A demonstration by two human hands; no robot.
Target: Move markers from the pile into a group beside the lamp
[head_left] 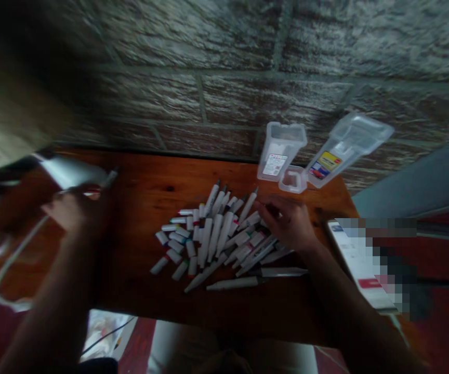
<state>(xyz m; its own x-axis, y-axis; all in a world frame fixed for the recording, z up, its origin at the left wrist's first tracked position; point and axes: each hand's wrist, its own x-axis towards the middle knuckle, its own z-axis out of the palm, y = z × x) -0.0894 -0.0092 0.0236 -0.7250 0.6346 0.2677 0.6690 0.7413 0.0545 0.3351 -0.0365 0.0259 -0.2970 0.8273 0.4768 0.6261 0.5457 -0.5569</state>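
Note:
My left hand (72, 210) is over the left side of the wooden table, its fingers closed around a marker (110, 178) whose end sticks out to the right. Shadow and blur hide part of that grip. A pale, blurred white object (72, 172) is just behind this hand. On the right, my right hand (290, 221) reaches over a pile of white markers (216, 236), fingers bent and apart, the fingertips close to an uncapped marker (248, 208). Several short caps (177, 238) with coloured bands lie left of the markers.
Two clear plastic boxes (281, 150) (345, 148) and a small clear lid (292, 179) stand by the brick wall (232, 98). A white box or booklet (360, 265), partly pixelated, is at the right edge. A white cord (10, 259) loops at the left.

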